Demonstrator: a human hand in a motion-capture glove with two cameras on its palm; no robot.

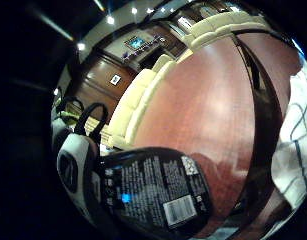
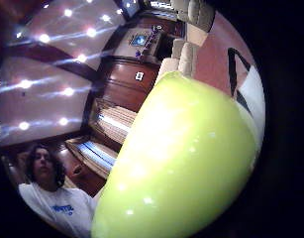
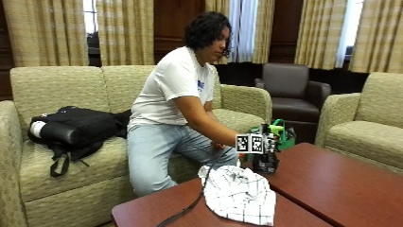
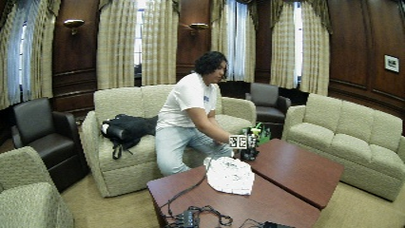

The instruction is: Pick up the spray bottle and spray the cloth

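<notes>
The spray bottle [image 1: 153, 192] has a glossy green plastic head and dark printed label, the checked cloth [image 3: 239, 194] looks soft, the wooden table [image 3: 327, 184] polished.

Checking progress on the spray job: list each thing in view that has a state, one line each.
spray bottle: upright, base on or just above the table, gripped by the right hand.
right hand: around the bottle's upper part.
cloth: crumpled in a heap on the table, beside the bottle.
table: bears the cloth.
backpack: lying on the sofa.

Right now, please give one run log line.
hand: grips spray bottle | bottle: on table | cloth: beside bottle, on table
</notes>
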